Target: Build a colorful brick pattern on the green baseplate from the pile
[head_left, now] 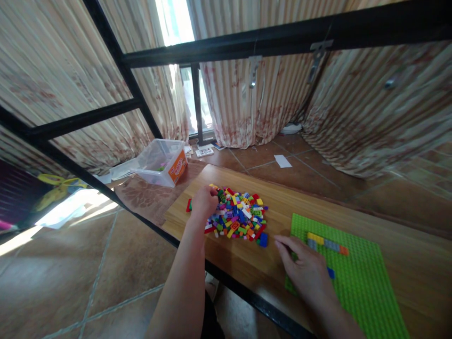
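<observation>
A heap of small multicoloured toy bricks (235,214) is spread on a wooden bench. My left hand (205,202) is at the heap's left side, its fingers curled down among the bricks; whatever they hold is hidden. My right hand (303,266) hovers over the left edge of a green baseplate (370,282), thumb and forefinger drawn together, with nothing I can make out between them. On the plate a row of yellow, grey and orange bricks (330,244) is fixed. A blue brick (331,273) shows partly beside my right hand. Another blue brick (263,240) lies at the heap's near right corner.
The wooden bench top (275,193) carries the heap and plate. A clear plastic box (151,162) with an orange label stands on the floor beyond its left end. Black metal bars (219,47) cross above and at left. Striped curtains (240,103) hang behind; papers lie on the tiles.
</observation>
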{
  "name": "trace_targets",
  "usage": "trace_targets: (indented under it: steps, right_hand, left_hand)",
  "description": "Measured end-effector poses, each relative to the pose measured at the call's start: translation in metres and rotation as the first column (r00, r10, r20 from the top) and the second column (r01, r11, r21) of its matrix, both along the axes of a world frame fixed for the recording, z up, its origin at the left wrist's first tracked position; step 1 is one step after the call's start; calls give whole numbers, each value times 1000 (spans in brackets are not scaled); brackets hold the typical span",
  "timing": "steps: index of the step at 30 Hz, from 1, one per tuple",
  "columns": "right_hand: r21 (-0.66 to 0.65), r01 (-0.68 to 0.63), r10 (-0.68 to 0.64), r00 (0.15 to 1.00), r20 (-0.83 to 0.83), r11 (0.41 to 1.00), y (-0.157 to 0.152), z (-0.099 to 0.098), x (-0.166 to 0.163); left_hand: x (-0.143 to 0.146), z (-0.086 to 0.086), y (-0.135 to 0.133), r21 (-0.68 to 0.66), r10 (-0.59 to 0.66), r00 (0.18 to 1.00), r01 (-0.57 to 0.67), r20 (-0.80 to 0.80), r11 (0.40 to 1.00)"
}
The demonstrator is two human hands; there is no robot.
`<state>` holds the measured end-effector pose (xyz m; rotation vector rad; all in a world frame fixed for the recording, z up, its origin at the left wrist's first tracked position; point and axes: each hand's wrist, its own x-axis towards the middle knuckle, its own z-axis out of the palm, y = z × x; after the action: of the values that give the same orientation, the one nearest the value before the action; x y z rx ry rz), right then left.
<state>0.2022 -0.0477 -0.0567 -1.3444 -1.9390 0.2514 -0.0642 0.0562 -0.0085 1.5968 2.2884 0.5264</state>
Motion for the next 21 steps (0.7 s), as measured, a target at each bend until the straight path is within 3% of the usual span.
trace_targets:
  steps: [16, 19, 21]
  right_hand:
    - [-25, 3, -4, 1000, -29, 1000, 0, -1, 3]
    - [-48, 1, -5, 998, -68, 999, 0, 1, 1]
    - [-81, 8, -19, 991, -130, 997, 0, 4, -1]
  left_hand:
    - [10, -5, 4, 101, 35, 997, -28, -74, 995]
    - [5, 3, 2, 167, 22, 989, -47, 143, 985]
    - [6, 10, -3, 198, -65, 881, -33, 468, 980]
